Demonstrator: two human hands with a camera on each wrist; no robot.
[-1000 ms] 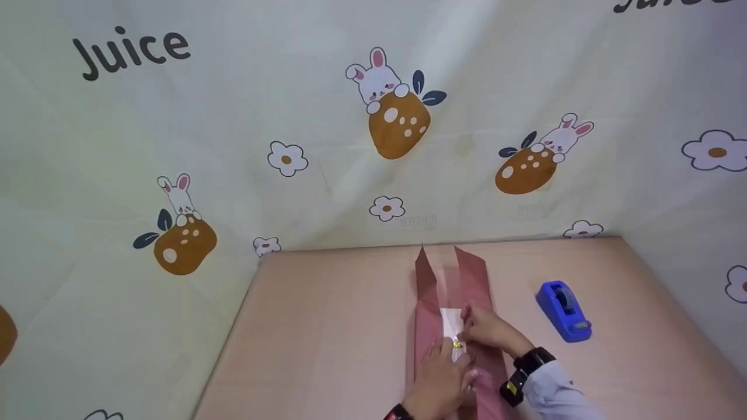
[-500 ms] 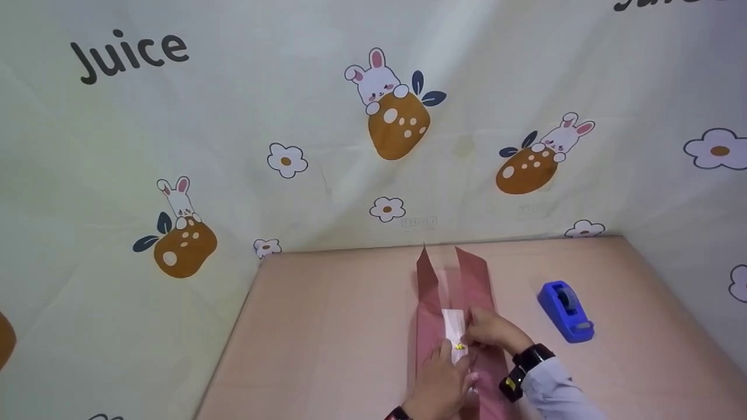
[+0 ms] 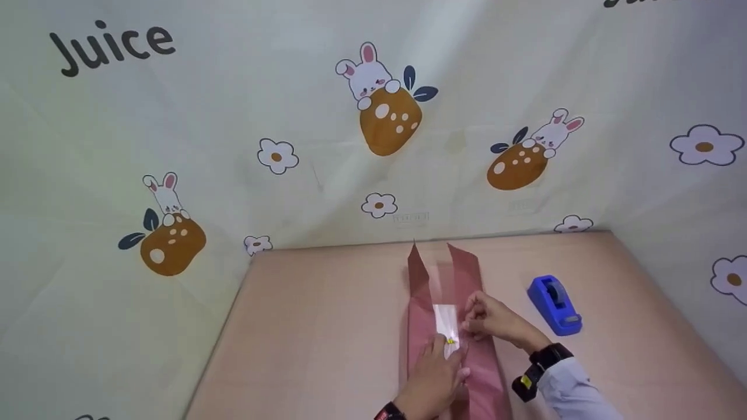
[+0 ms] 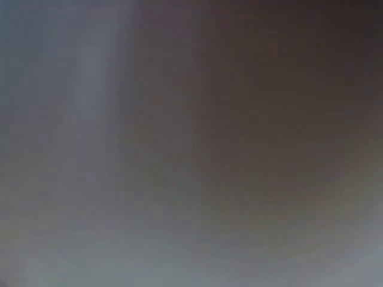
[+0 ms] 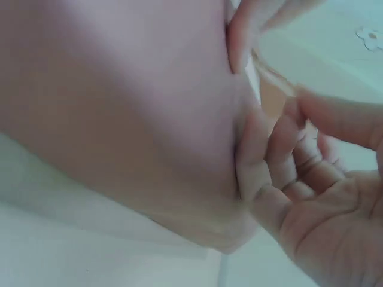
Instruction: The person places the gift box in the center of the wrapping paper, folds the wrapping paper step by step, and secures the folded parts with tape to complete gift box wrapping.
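Pink wrapping paper (image 3: pixel 475 364) on beige table (image 3: pixel 327 326), left hand (image 3: pixel 435 379) flat on it, right hand (image 3: pixel 496 321) fingers pinching its edge, bunny-print backdrop (image 3: pixel 292 116)

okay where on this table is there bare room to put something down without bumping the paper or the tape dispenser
The widest bare stretch of the table lies left of the pink paper, reaching the patterned backdrop. A smaller bare patch sits right of the blue tape dispenser, toward the right edge. It is crowded between paper and dispenser, where the left hand and right hand work.
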